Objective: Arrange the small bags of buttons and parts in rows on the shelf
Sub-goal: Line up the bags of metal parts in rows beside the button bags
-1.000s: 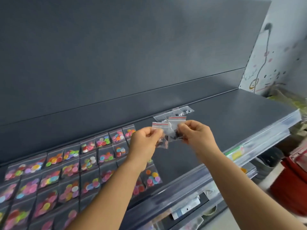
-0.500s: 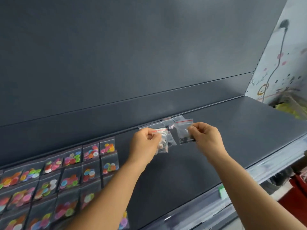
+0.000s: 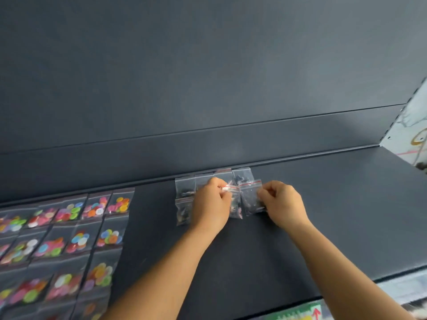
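While the dark shelf (image 3: 346, 204) is seen closer than a second ago, with its right end wall (image 3: 413, 125) now at the picture's edge, the work is judged to have moved to the back. Rows of bags of coloured buttons (image 3: 69, 227) are laid on the left; well apart, a short row of clear bags of dark parts (image 3: 184, 188) is set against the back edge. Two bags, held up apart in the air before, have been brought low beside that row. One (image 3: 233, 204) is pinched by the left hand (image 3: 211, 204), the other (image 3: 250, 199) by the right hand (image 3: 284, 204). Placement seems near.
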